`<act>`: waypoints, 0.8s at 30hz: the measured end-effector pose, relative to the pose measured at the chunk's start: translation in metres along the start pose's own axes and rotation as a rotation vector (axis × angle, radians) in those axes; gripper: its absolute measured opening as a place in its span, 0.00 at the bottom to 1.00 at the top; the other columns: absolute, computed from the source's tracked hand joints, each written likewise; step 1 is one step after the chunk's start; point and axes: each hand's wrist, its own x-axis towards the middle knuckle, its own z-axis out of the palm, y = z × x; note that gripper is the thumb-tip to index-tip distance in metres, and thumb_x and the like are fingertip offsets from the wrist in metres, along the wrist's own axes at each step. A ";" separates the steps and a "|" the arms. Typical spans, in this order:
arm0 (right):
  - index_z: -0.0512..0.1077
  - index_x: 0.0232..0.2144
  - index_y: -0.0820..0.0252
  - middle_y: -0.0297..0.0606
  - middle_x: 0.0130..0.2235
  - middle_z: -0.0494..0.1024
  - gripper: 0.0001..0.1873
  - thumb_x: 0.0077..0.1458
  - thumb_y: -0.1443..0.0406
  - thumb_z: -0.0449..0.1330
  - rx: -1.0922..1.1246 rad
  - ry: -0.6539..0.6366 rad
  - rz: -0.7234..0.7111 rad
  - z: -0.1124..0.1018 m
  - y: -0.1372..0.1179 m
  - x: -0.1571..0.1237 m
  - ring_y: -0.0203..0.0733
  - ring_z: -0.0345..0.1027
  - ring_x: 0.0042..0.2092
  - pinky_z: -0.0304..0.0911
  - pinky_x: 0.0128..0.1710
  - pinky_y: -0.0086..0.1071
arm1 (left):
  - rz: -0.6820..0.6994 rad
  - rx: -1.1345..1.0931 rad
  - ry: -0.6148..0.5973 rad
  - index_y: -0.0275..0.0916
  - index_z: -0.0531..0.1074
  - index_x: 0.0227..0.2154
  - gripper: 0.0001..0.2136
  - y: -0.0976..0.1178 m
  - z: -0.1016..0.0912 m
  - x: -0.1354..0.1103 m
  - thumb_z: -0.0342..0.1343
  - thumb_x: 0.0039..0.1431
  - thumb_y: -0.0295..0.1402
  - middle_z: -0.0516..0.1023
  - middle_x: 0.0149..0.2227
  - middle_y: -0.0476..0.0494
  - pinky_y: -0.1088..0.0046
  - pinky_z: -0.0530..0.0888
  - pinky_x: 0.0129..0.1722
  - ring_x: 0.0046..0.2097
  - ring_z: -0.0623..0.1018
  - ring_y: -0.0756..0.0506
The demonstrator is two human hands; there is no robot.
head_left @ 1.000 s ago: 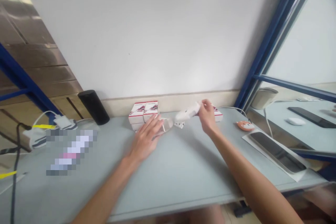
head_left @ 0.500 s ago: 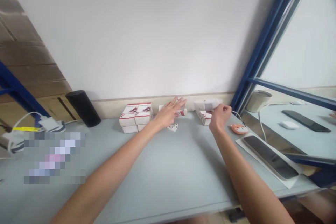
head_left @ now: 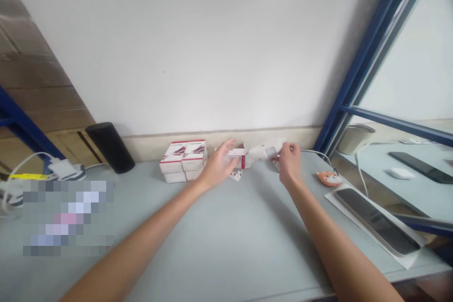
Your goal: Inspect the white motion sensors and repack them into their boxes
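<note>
My left hand [head_left: 216, 166] is around a small red-and-white box [head_left: 239, 159], thumb in front and fingers over its top and back. The box lies with its open end facing right. My right hand [head_left: 290, 165] is closed in a pinch on the right end of a clear plastic bag [head_left: 264, 152] with a pale label. The bag's left end reaches the box's open end; whether it is inside I cannot tell. Just below the box sits a small white item [head_left: 236, 176]. Behind my right hand, another red-and-white box [head_left: 276, 162] is mostly hidden.
Several stacked red-and-white boxes [head_left: 183, 160] stand left of my left hand. Farther left are a black cylinder [head_left: 111, 147] and a white charger [head_left: 64, 168]. On the right lie an orange animal-face item [head_left: 330, 178] and a dark phone-like slab [head_left: 377, 221], beside a blue-framed mirror [head_left: 396, 125].
My right hand has moved left with the plastic bag, bringing it to the box's open end. My left hand has turned from lying flat over the box to holding around it.
</note>
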 end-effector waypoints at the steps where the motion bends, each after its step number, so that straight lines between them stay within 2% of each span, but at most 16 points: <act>1: 0.62 0.33 0.52 0.35 0.30 0.70 0.06 0.58 0.57 0.53 0.003 -0.061 0.010 0.004 -0.001 -0.007 0.44 0.70 0.32 0.70 0.23 0.34 | -0.069 -0.202 0.003 0.44 0.55 0.70 0.28 0.002 -0.001 -0.013 0.52 0.71 0.39 0.67 0.68 0.31 0.55 0.73 0.63 0.65 0.74 0.38; 3: 0.63 0.31 0.53 0.34 0.30 0.71 0.08 0.58 0.58 0.55 0.012 -0.195 0.043 0.014 -0.001 -0.025 0.42 0.70 0.31 0.70 0.23 0.33 | -0.212 -0.522 -0.015 0.45 0.58 0.67 0.30 0.007 -0.002 -0.042 0.59 0.67 0.44 0.71 0.64 0.31 0.55 0.77 0.58 0.60 0.78 0.38; 5: 0.65 0.30 0.54 0.34 0.30 0.72 0.09 0.57 0.57 0.57 0.021 -0.321 0.089 0.024 -0.001 -0.051 0.41 0.70 0.29 0.71 0.22 0.32 | -0.323 -0.701 -0.051 0.46 0.60 0.66 0.32 0.011 -0.003 -0.069 0.65 0.63 0.45 0.70 0.65 0.32 0.56 0.77 0.58 0.59 0.78 0.38; 8: 0.69 0.37 0.55 0.35 0.32 0.75 0.12 0.58 0.54 0.61 0.041 -0.532 0.147 0.037 -0.003 -0.090 0.42 0.73 0.31 0.72 0.23 0.33 | -0.523 -0.963 -0.092 0.44 0.65 0.63 0.29 0.015 -0.005 -0.102 0.65 0.63 0.45 0.75 0.61 0.35 0.57 0.76 0.58 0.53 0.82 0.40; 10: 0.71 0.42 0.55 0.35 0.35 0.76 0.16 0.61 0.50 0.61 0.034 -0.722 0.088 0.039 -0.006 -0.108 0.41 0.74 0.33 0.75 0.28 0.35 | -0.647 -1.080 -0.055 0.39 0.71 0.56 0.24 0.015 -0.007 -0.115 0.65 0.64 0.46 0.81 0.53 0.35 0.60 0.78 0.51 0.43 0.84 0.42; 12: 0.73 0.44 0.55 0.35 0.37 0.76 0.18 0.63 0.49 0.61 -0.011 -0.833 -0.042 0.038 -0.010 -0.116 0.39 0.72 0.34 0.74 0.31 0.34 | -0.683 -1.173 -0.060 0.36 0.74 0.52 0.21 0.010 -0.010 -0.119 0.66 0.63 0.45 0.83 0.47 0.34 0.62 0.79 0.45 0.38 0.83 0.43; 14: 0.75 0.41 0.56 0.35 0.36 0.76 0.17 0.63 0.49 0.61 -0.069 -0.837 -0.170 0.035 -0.015 -0.115 0.37 0.68 0.33 0.70 0.31 0.32 | -0.674 -1.263 -0.094 0.36 0.75 0.51 0.21 0.004 -0.012 -0.118 0.66 0.63 0.44 0.83 0.47 0.34 0.61 0.79 0.44 0.38 0.84 0.42; 17: 0.76 0.37 0.57 0.34 0.35 0.76 0.16 0.62 0.51 0.63 -0.119 -0.786 -0.256 0.031 -0.021 -0.108 0.36 0.65 0.33 0.64 0.33 0.31 | -0.690 -1.379 -0.148 0.37 0.76 0.52 0.19 -0.004 -0.014 -0.113 0.66 0.63 0.41 0.82 0.52 0.33 0.57 0.78 0.53 0.44 0.85 0.38; 20: 0.75 0.33 0.57 0.34 0.33 0.76 0.16 0.61 0.51 0.65 -0.104 -0.748 -0.234 0.029 -0.023 -0.103 0.36 0.64 0.33 0.62 0.34 0.32 | -0.708 -1.443 -0.179 0.37 0.76 0.52 0.17 -0.006 -0.012 -0.110 0.64 0.64 0.40 0.81 0.54 0.33 0.52 0.73 0.62 0.50 0.84 0.35; 24: 0.74 0.29 0.58 0.33 0.29 0.73 0.19 0.57 0.49 0.69 -0.096 -0.741 -0.171 0.028 -0.021 -0.098 0.36 0.62 0.31 0.59 0.33 0.33 | -0.703 -1.497 -0.153 0.35 0.76 0.53 0.16 -0.005 -0.010 -0.110 0.64 0.65 0.35 0.81 0.54 0.33 0.52 0.70 0.65 0.55 0.82 0.34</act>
